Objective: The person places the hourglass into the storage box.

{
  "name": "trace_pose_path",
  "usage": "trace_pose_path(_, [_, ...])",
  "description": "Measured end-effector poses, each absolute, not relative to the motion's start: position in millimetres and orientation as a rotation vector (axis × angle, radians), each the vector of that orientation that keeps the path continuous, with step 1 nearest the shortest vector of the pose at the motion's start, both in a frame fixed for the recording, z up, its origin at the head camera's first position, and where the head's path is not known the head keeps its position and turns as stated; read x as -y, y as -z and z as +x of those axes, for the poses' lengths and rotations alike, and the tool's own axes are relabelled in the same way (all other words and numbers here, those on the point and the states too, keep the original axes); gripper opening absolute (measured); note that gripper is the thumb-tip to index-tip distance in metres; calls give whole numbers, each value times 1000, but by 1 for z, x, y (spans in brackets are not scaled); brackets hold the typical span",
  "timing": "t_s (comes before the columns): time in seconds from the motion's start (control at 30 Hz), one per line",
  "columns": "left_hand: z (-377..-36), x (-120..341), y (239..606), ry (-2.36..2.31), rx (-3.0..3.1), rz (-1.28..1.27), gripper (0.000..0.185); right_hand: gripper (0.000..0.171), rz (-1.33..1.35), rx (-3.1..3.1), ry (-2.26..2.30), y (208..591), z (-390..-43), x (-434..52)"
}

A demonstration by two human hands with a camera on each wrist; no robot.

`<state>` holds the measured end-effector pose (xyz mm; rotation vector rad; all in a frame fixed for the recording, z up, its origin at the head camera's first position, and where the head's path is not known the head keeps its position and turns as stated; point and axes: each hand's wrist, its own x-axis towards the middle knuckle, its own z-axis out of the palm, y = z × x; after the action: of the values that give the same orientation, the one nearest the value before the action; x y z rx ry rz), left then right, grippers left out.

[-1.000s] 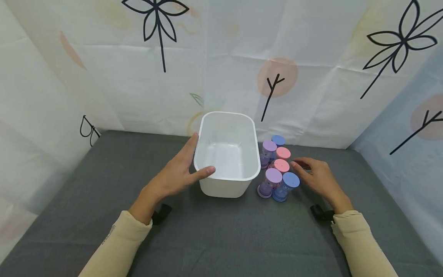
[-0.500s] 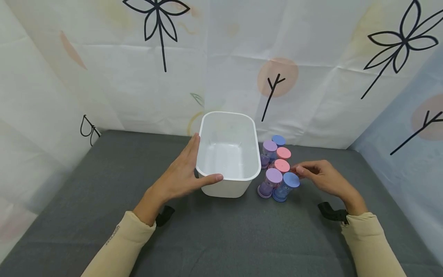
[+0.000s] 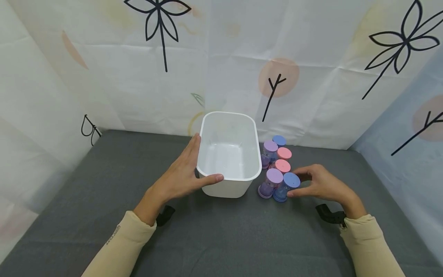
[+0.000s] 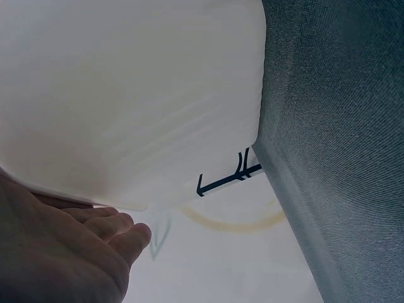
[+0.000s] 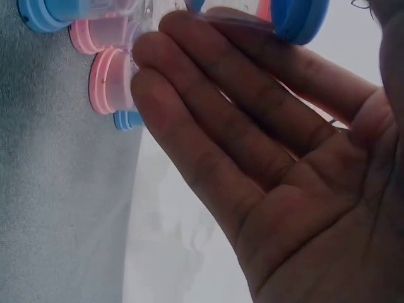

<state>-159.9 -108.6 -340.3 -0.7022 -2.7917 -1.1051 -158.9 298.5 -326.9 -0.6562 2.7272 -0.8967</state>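
A: White plastic tub sits mid-table toward the back edge, empty. Head view: left hand flat against its left wall, thumb on the near rim, fingers straight, gripping nothing.
B: Right hand?
A: Right hand is curled round the blue timer, nearest of six sand timers just right of the tub; thumb low, fingers behind the cap. Timer upright on the grey table, touching the purple one.
B: Left wrist view?
A: Mostly tub wall, fingers under the rim, grey table on the right.
B: Right wrist?
A: Fingers half bent around the blue timer, caps of the pink ones beyond. Contact looks light; can't tell how firm.
B: Step?
A: I'd judge a grasp on the first timer, tub steadied. Next move calls for closing firmly, lifting straight up clear of the purple neighbour, then over the rim.
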Motion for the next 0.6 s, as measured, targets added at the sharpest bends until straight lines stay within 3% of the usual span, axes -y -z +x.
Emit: trace_pose_path(0.6, [-159, 109, 339, 1107, 2797, -710, 123, 50, -677, -2808, 940, 327, -158, -298])
